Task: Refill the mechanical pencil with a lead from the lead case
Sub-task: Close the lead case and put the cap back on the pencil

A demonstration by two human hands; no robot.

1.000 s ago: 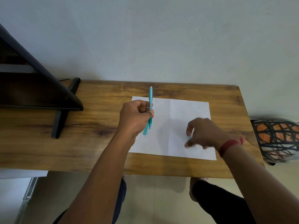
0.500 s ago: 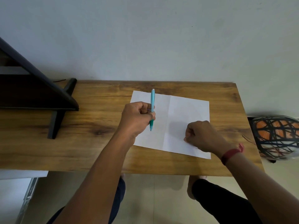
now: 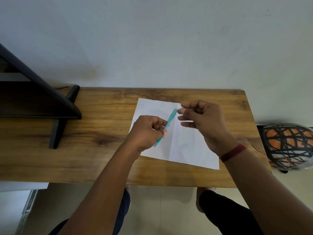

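Observation:
My left hand (image 3: 147,131) grips a teal mechanical pencil (image 3: 171,118) by its lower half, above a white sheet of paper (image 3: 188,150). The pencil is tilted, with its tip down-left and its top end up-right. My right hand (image 3: 201,122) is held at that top end, thumb and forefinger pinched together right against it. They seem to pinch a lead, which is too thin to make out. The other fingers are curled. No lead case shows anywhere.
The paper, creased down the middle, lies on a wooden table (image 3: 101,133) against a pale wall. A dark shelf stand (image 3: 55,116) takes up the table's left end. A black-and-orange patterned object (image 3: 288,146) sits off the table's right edge.
My right hand lifted off the paper and rose to the pencil's top end. My left hand tilted the pencil from upright so that its top leans right.

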